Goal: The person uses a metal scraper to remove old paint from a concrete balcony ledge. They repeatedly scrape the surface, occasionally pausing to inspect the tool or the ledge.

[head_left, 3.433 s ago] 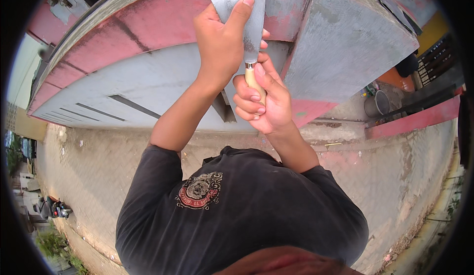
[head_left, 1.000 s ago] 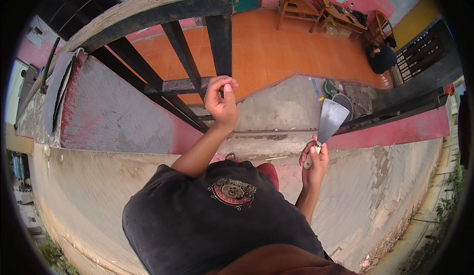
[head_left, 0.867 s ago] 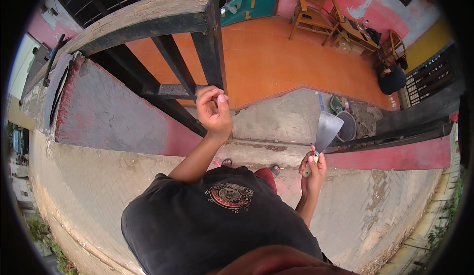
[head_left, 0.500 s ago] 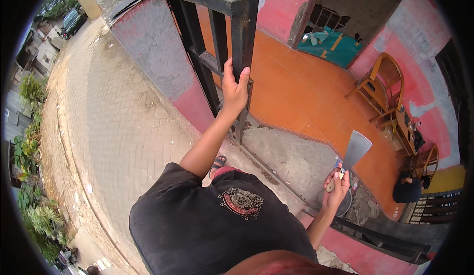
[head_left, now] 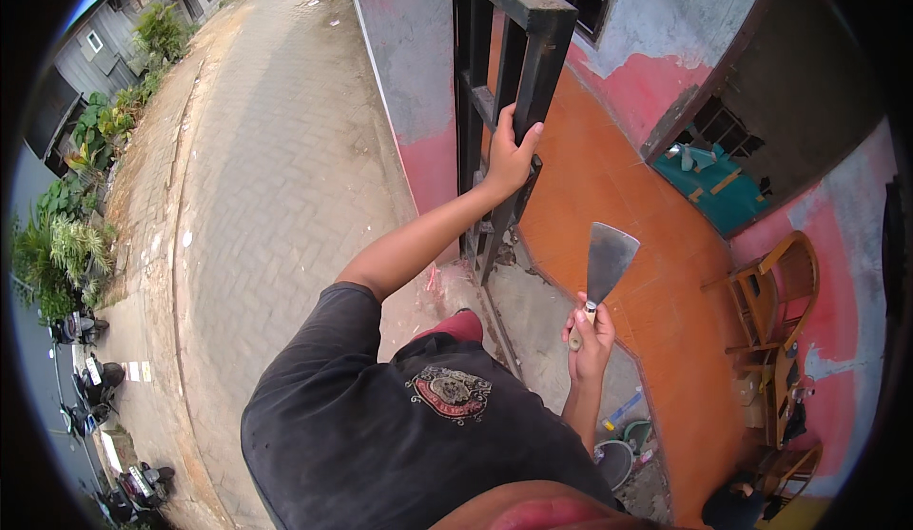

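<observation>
My left hand is closed round the upright end bar of a dark metal gate, thumb on the near side. In my right hand is a putty knife, gripped by its pale handle. Its broad grey blade points up and away from me, touching nothing. Behind the blade lie the orange tiled floor and a strip of bare concrete.
A painted wall adjoins the gate, with a paved lane to its left. A bucket stands on the concrete near my right forearm. Wooden chairs line the right wall. A teal sheet covers the lower doorway.
My view has turned, and the gate shows farther right. The putty knife has come left and inward, closer to the gate. My left hand keeps its grip on the gate.
</observation>
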Tool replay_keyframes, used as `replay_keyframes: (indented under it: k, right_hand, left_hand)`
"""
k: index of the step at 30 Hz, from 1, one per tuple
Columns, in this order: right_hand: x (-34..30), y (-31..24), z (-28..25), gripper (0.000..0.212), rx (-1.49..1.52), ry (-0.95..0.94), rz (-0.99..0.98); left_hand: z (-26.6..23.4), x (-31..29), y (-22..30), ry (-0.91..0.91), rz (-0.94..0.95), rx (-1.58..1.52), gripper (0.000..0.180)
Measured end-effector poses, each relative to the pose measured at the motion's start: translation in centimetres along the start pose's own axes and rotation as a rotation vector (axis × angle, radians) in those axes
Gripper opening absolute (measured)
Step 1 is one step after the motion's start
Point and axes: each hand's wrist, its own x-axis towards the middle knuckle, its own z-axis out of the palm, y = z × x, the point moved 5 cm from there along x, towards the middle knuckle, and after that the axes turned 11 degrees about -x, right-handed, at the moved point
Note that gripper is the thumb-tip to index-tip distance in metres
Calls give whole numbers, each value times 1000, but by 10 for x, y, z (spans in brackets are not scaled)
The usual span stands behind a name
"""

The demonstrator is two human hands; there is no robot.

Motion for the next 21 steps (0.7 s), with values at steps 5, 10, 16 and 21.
replay_keyframes:
  k: [5,10,16,21]
  right_hand:
    - [20,8,-4,24,66,-60,64]
    - [40,2,-54,27,-86,161,38]
    - [76,-23,-102,32,-221,371,60]
    - [148,-46,-82,50,-248,350,-82]
  left_hand:
    - [1,1,0,88,141,122,40]
    - [3,-6,-13,195,60,6,44]
    - [5,-12,-8,206,97,51,46]
    - [-8,-11,-11,156,68,58,44]
